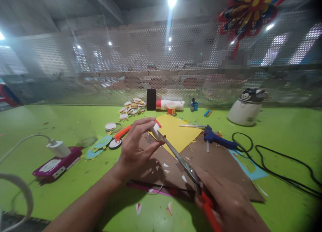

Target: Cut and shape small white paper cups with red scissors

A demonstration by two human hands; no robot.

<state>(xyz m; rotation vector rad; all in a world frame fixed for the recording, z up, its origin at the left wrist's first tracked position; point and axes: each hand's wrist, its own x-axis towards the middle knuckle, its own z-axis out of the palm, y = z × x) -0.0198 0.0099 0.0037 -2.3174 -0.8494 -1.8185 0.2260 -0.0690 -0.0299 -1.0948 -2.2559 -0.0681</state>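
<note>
My left hand (137, 146) pinches a small white and red paper piece (157, 126) between thumb and fingers; its exact shape is partly hidden. In my right hand (223, 198) are scissors (184, 165) with red-orange handles, their blades pointing up and left to the paper piece. The blade tips reach the paper between my left thumb and fingers. Below both hands lies a brown board (213, 171) strewn with small white and red paper scraps (166, 165). A yellow paper sheet (173, 131) rests on the board behind the scissors.
A blue glue gun (218, 138) with a black cord lies right; a white kettle-like container (245, 107) stands behind it. At left are a purple power strip (56, 166), blue paper rings (102, 142) and an orange cutter (122, 133). Behind are paper cups (171, 108) and a dark phone (151, 99).
</note>
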